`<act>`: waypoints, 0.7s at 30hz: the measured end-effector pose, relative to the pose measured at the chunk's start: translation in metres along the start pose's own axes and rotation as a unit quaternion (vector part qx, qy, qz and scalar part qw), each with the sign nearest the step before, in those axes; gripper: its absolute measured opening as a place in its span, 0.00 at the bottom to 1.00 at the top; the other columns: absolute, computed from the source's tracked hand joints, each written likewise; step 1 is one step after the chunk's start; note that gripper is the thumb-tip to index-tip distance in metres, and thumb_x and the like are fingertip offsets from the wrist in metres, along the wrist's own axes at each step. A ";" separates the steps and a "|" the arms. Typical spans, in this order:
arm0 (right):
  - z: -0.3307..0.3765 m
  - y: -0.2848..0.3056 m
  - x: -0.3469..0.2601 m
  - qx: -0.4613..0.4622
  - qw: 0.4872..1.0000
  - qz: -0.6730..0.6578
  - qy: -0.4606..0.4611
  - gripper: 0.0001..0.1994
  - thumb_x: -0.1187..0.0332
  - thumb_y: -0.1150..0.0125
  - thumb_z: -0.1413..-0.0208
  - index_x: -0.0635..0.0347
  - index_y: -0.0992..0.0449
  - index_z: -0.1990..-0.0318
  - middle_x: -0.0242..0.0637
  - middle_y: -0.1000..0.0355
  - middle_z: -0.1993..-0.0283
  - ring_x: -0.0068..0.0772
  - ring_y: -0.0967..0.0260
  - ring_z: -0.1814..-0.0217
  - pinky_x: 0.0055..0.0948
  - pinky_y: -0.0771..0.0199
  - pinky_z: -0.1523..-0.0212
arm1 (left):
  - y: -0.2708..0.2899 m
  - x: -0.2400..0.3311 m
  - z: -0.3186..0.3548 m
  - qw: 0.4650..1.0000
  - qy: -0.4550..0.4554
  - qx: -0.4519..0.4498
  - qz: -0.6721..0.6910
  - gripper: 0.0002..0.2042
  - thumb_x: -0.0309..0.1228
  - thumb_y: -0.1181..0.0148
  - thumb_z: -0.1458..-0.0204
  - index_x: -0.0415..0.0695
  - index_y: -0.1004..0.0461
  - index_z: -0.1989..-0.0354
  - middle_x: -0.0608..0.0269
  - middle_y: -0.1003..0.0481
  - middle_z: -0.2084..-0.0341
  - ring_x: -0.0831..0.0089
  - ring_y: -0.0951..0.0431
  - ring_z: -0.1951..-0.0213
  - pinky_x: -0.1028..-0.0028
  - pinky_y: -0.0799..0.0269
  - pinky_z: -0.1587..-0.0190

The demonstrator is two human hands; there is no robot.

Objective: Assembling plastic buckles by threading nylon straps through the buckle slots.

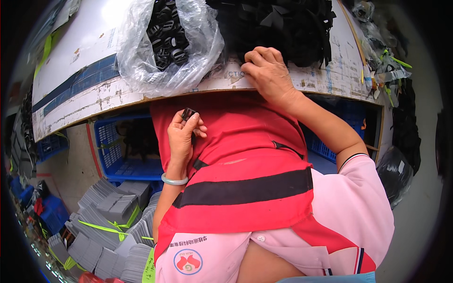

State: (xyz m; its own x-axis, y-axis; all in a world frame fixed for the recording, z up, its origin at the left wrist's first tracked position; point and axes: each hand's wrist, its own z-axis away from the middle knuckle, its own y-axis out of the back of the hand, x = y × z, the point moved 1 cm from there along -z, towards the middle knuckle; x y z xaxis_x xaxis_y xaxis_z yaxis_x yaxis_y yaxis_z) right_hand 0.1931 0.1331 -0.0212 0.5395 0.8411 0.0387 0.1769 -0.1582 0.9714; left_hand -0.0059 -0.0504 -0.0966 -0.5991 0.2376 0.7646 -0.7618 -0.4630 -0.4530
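Note:
My left hand (185,133) is raised in front of my red apron (245,155) and pinches a small black plastic buckle (188,113) between thumb and fingertips. A pale green bangle sits on that wrist. My right hand (266,70) reaches forward onto the worn white table (94,94), its fingers curled at the near edge of a heap of black webbing strap pieces (283,23). I cannot tell whether those fingers grip a strap. A clear plastic bag (141,61) holding several black buckles (167,33) lies on the table to the left of that hand.
Blue plastic crates (120,155) stand under the table, another one (325,151) at right. Bundles of grey flat pieces tied with green bands (113,221) are stacked on the floor at lower left. A dark plastic bag (396,174) is at right. Clutter lines the table's right edge.

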 end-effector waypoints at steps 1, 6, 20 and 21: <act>0.001 -0.002 0.004 0.014 1.000 0.007 0.003 0.07 0.68 0.39 0.54 0.51 0.24 0.65 0.26 0.32 0.56 0.31 0.39 0.45 0.33 0.47 0.40 | 0.001 -0.001 -0.001 1.000 -0.001 0.001 0.000 0.06 0.25 0.42 0.43 0.37 0.29 0.61 0.59 0.24 0.73 0.74 0.23 0.76 0.79 0.25 0.77; 0.000 -0.002 0.002 0.057 0.998 0.001 0.007 0.06 0.69 0.41 0.54 0.51 0.24 0.67 0.26 0.32 0.58 0.30 0.38 0.46 0.32 0.46 0.40 | -0.003 -0.003 0.002 0.998 -0.053 -0.021 -0.028 0.09 0.30 0.47 0.38 0.36 0.27 0.58 0.62 0.26 0.74 0.77 0.24 0.76 0.80 0.28 0.77; 0.004 -0.003 0.010 0.052 0.998 -0.014 0.029 0.05 0.68 0.41 0.52 0.49 0.23 0.66 0.24 0.31 0.59 0.28 0.36 0.47 0.31 0.45 0.41 | -0.005 -0.006 0.005 0.995 -0.022 -0.039 -0.089 0.12 0.35 0.49 0.36 0.39 0.24 0.59 0.67 0.28 0.81 0.84 0.33 0.83 0.85 0.39 0.79; 0.004 -0.003 0.010 0.053 0.998 -0.014 0.029 0.05 0.68 0.41 0.52 0.49 0.23 0.66 0.24 0.31 0.59 0.28 0.36 0.47 0.31 0.45 0.41 | -0.005 -0.007 0.006 0.995 -0.015 -0.040 -0.091 0.12 0.35 0.49 0.37 0.39 0.24 0.58 0.67 0.28 0.82 0.84 0.33 0.83 0.85 0.39 0.79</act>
State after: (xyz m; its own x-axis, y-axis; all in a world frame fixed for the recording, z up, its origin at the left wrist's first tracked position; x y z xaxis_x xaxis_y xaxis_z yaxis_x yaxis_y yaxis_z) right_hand 0.2012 0.1399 -0.0242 0.4844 0.8744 0.0282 0.2791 -0.1850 0.9423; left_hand 0.0033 -0.0547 -0.0972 -0.4422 0.2861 0.8501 -0.8754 -0.3441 -0.3396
